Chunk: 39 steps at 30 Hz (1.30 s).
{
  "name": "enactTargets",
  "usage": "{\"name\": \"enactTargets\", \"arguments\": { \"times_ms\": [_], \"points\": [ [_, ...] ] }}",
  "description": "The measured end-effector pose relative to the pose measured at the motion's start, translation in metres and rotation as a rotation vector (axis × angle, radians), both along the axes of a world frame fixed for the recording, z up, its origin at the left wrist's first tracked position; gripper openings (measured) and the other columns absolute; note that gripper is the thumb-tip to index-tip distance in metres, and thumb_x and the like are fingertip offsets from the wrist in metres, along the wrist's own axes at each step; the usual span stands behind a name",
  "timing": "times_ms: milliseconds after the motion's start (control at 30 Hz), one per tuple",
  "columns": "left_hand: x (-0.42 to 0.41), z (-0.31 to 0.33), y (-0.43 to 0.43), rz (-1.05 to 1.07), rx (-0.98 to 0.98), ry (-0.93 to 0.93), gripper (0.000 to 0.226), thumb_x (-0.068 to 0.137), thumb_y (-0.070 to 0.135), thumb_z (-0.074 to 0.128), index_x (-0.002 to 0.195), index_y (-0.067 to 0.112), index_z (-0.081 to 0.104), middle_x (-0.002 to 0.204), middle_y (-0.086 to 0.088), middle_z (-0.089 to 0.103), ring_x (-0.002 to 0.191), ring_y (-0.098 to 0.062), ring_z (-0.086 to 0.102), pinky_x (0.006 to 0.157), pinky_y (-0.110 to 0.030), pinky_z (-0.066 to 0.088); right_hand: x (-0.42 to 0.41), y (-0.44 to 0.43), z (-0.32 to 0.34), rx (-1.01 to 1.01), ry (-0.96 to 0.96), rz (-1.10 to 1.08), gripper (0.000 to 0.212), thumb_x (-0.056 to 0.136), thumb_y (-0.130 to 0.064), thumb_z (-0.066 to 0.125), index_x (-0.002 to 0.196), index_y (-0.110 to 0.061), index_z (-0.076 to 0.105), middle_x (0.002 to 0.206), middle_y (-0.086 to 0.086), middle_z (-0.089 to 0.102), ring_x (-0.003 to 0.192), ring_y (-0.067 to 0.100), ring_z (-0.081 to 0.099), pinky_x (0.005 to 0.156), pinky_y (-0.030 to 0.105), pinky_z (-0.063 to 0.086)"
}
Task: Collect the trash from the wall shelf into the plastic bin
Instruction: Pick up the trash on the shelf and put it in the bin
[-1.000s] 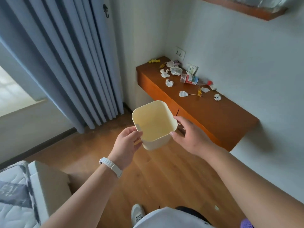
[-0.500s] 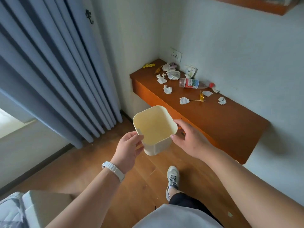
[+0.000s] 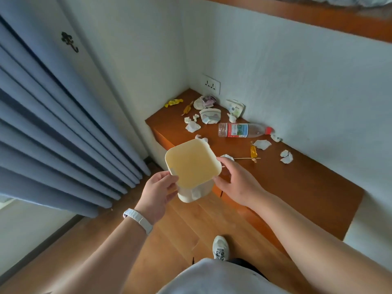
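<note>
I hold a cream plastic bin (image 3: pixel 192 164) with both hands, its empty mouth facing me. My left hand (image 3: pixel 158 193) grips its near left side and my right hand (image 3: pixel 237 181) grips its right rim. Behind it is the brown wall shelf (image 3: pixel 301 183), strewn with trash: a plastic bottle (image 3: pixel 244 130) lying on its side with a red cap, crumpled paper scraps (image 3: pixel 192 126), crushed paper cups (image 3: pixel 210 116), a yellow candy wrapper (image 3: pixel 174 102) and a thin stick (image 3: pixel 247 158). The bin hides part of the shelf's front edge.
Blue curtains (image 3: pixel 53 128) hang on the left down to the wooden floor (image 3: pixel 178 236). A wall socket (image 3: pixel 211 83) sits above the shelf's far corner. Another wooden shelf (image 3: pixel 318 15) runs along the wall overhead. My shoe (image 3: pixel 220 247) stands on the floor below the bin.
I have stepped closer to the shelf, so it looms larger. The bin stays held in both hands and now overlaps the shelf's front edge. The bed at lower left has left the view.
</note>
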<state>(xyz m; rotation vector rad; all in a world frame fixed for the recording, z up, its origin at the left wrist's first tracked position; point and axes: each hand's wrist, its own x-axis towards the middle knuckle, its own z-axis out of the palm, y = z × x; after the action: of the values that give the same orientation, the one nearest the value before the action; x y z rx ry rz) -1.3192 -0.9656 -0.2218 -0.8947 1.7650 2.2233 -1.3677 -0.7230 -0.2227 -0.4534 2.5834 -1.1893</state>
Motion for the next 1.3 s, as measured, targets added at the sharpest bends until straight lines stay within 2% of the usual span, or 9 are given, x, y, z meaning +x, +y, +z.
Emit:
{"name": "enactTargets", "arguments": {
  "times_ms": [167, 300, 400, 600, 800, 933, 1033, 1100, 1300],
  "points": [
    [-0.047, 0.005, 0.012, 0.033, -0.032, -0.046, 0.029, 0.071, 0.021, 0.071, 0.097, 0.009, 0.068, 0.098, -0.017, 0.063, 0.087, -0.029, 0.06, 0.082, -0.04, 0.058, -0.049, 0.007, -0.006, -0.034, 0.001, 0.016, 0.051, 0.089, -0.059, 0.049, 0.135, -0.049, 0.029, 0.135, -0.024, 0.045, 0.108, 0.0, 0.052, 0.072, 0.016, 0.043],
    [-0.068, 0.008, 0.001, 0.04, -0.049, -0.058, 0.008, 0.086, 0.013, 0.069, 0.094, 0.011, 0.069, 0.097, -0.017, 0.064, 0.085, -0.027, 0.062, 0.082, -0.039, 0.057, -0.07, 0.0, -0.013, -0.07, -0.018, 0.022, 0.055, 0.086, -0.069, 0.044, 0.135, -0.051, 0.028, 0.132, -0.032, 0.04, 0.113, -0.004, 0.047, 0.077, 0.012, 0.04],
    [-0.09, 0.007, -0.012, 0.035, -0.075, -0.057, 0.005, 0.093, 0.011, 0.066, 0.096, 0.01, 0.07, 0.096, -0.017, 0.065, 0.085, -0.026, 0.063, 0.086, -0.042, 0.055, -0.087, 0.0, -0.029, -0.037, -0.039, -0.043, 0.056, 0.088, -0.068, 0.043, 0.137, -0.046, 0.031, 0.141, -0.021, 0.043, 0.114, -0.002, 0.048, 0.083, 0.016, 0.042],
    [-0.131, 0.015, -0.039, -0.019, -0.093, -0.029, 0.008, 0.096, 0.013, 0.065, 0.103, 0.009, 0.068, 0.084, -0.001, 0.079, 0.075, -0.011, 0.073, 0.082, -0.036, 0.054, -0.113, 0.0, -0.074, 0.243, -0.089, -0.145, 0.048, 0.095, -0.052, 0.049, 0.138, -0.033, 0.041, 0.145, -0.01, 0.044, 0.126, 0.013, 0.051, 0.089, 0.019, 0.043],
    [-0.174, 0.021, -0.066, -0.094, -0.054, -0.034, 0.016, 0.096, 0.012, 0.064, 0.111, 0.006, 0.067, 0.091, -0.007, 0.073, 0.076, -0.014, 0.068, 0.08, -0.035, 0.054, -0.125, -0.013, -0.107, 0.489, -0.035, -0.204, 0.047, 0.089, -0.044, 0.064, 0.13, -0.028, 0.048, 0.125, -0.007, 0.055, 0.103, 0.011, 0.058, 0.079, 0.014, 0.049],
    [-0.202, 0.016, -0.079, -0.169, -0.038, -0.039, 0.01, 0.094, 0.012, 0.066, 0.101, 0.013, 0.072, 0.089, -0.006, 0.076, 0.08, -0.014, 0.072, 0.079, -0.034, 0.055, -0.129, -0.024, -0.123, 0.636, -0.015, -0.221, 0.045, 0.088, -0.04, 0.066, 0.128, -0.027, 0.05, 0.125, -0.006, 0.055, 0.106, 0.012, 0.055, 0.082, 0.017, 0.048],
    [-0.217, 0.013, -0.088, -0.258, -0.027, -0.038, 0.01, 0.091, 0.016, 0.068, 0.096, 0.02, 0.075, 0.094, -0.003, 0.08, 0.083, -0.011, 0.076, 0.081, -0.034, 0.053, -0.131, -0.031, -0.13, 0.701, -0.008, -0.241, 0.044, 0.087, -0.037, 0.068, 0.127, -0.026, 0.053, 0.127, -0.005, 0.055, 0.11, 0.013, 0.054, 0.084, 0.019, 0.047],
    [-0.225, 0.009, -0.093, -0.301, -0.024, -0.046, 0.012, 0.091, 0.016, 0.067, 0.101, 0.019, 0.073, 0.096, -0.001, 0.081, 0.085, -0.01, 0.076, 0.082, -0.034, 0.053, -0.132, -0.033, -0.133, 0.728, -0.026, -0.26, 0.042, 0.086, -0.034, 0.069, 0.125, -0.026, 0.055, 0.125, -0.004, 0.056, 0.109, 0.013, 0.054, 0.083, 0.02, 0.048],
    [-0.237, 0.003, -0.093, -0.352, -0.004, -0.087, 0.012, 0.095, 0.011, 0.065, 0.105, 0.015, 0.069, 0.088, 0.004, 0.081, 0.077, -0.005, 0.076, 0.084, -0.034, 0.053, -0.131, -0.04, -0.137, 0.743, -0.049, -0.286, 0.037, 0.087, -0.024, 0.069, 0.122, -0.023, 0.057, 0.121, -0.003, 0.057, 0.107, 0.014, 0.055, 0.081, 0.022, 0.048]
  ]
}}
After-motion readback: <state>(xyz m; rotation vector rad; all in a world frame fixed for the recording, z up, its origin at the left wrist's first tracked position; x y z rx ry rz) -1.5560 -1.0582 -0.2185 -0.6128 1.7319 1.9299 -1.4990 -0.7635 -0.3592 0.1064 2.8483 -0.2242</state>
